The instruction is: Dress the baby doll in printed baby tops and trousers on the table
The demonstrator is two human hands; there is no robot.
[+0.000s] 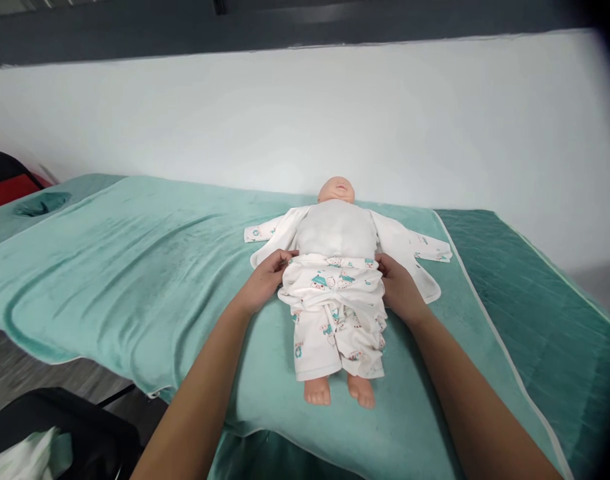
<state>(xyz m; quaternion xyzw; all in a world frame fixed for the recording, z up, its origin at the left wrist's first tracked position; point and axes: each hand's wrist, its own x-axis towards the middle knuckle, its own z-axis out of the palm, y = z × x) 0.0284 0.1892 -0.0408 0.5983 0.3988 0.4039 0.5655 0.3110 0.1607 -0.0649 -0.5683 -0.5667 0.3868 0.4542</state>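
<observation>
A baby doll [337,191] lies on its back on a teal towel [135,267], head toward the wall, bare feet toward me. It wears white printed trousers [335,320] and an open white jacket [409,247] spread under its grey cloth torso. My left hand [267,280] grips the waistband of the trousers at the doll's left-hand side in view, fingers curled on the cloth. On the opposite side, my right hand [397,287] holds the waistband the same way.
The towel covers a padded table [535,300] with a quilted green cover showing at the right. A white wall [305,113] stands close behind. A black chair [59,427] with white-green cloth sits at lower left; a red and black seat [5,183] is far left.
</observation>
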